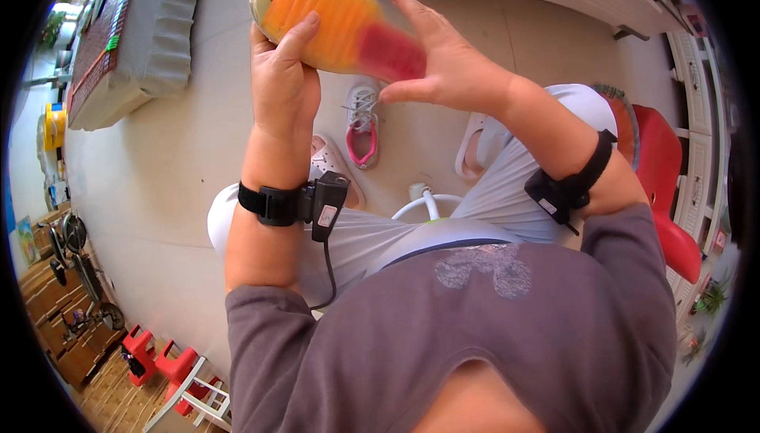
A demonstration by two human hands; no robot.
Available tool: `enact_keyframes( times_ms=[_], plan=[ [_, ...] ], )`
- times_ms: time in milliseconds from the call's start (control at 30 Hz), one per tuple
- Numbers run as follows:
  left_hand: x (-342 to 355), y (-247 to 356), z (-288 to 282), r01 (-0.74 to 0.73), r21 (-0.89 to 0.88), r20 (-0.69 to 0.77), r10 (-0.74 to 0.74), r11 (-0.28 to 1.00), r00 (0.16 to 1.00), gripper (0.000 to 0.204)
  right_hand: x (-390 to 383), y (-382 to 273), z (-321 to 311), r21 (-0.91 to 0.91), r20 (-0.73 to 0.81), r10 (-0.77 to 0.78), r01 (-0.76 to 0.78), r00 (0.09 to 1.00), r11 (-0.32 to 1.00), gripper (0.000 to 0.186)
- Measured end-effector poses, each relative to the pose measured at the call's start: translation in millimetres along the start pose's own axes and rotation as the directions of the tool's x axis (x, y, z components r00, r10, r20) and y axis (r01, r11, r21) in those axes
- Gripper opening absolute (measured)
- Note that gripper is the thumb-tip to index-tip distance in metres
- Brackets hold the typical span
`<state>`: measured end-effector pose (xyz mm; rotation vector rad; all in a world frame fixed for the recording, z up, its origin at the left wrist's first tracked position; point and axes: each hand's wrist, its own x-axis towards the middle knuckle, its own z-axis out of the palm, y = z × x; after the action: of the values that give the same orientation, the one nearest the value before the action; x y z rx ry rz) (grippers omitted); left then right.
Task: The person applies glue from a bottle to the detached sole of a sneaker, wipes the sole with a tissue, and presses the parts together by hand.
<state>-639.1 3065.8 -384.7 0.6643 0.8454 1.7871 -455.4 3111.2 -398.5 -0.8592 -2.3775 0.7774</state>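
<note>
My left hand (pixel 286 77) grips a sneaker (pixel 328 17) near its toe end, the thumb pressed on the sole and the other fingers mostly hidden behind it. The ribbed sole faces me, orange over most of its length and dark pink at the heel. Beside that heel, my right hand (pixel 455 61) is spread wide, thumb and forefinger well apart; whether its palm touches the heel I cannot tell. Another sneaker (pixel 362 124), grey with a pink inside and white laces, rests on the floor below, between my feet.
Pale slippers (pixel 473 146) are on my feet. A white curved stand (pixel 427 199) is between my legs. Left stands a cloth-covered piece of furniture (pixel 154 37); white cabinets (pixel 697 108) line the right. A red chair (pixel 661 172) is close by my right arm, and red stools (pixel 176 366) stand lower left.
</note>
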Motion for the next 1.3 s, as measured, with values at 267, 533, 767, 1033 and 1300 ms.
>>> enact_keyframes(
  times_ms=[267, 533, 767, 1033, 1300],
  plan=[
    [1.2, 4.7, -2.9, 0.080, -0.122, 0.146, -0.062, 0.989, 0.987, 0.039, 16.3, -13.7, -27.5, 0.336, 0.014, 0.159, -0.154, 0.987, 0.929, 0.081],
    [-18.8, -18.5, -3.7, 0.430, -0.023, 0.184, -0.419, 0.902, 0.889, 0.060, 0.2, -3.5, -43.4, 0.857, 0.509, 0.190, -0.474, 0.839, -0.200, 0.044],
    [-19.5, -20.7, -10.7, 0.255, 0.032, 0.278, -0.254, 0.966, 0.927, 0.057, -0.2, -17.0, -30.2, 0.927, 0.358, 0.146, -0.369, 0.922, 0.062, 0.054],
    [-18.7, 3.3, 15.7, 0.277, 0.051, 0.031, -0.279, 0.959, 0.960, 0.043, -8.8, -9.9, -16.2, 0.823, 0.540, 0.095, -0.548, 0.836, 0.151, 0.061],
    [-22.5, -3.2, 10.5, 0.216, -0.018, -0.023, -0.216, 0.976, 0.976, 0.046, -5.8, -19.0, -16.2, 0.803, 0.573, 0.097, -0.582, 0.813, 0.128, 0.064]
  ],
)
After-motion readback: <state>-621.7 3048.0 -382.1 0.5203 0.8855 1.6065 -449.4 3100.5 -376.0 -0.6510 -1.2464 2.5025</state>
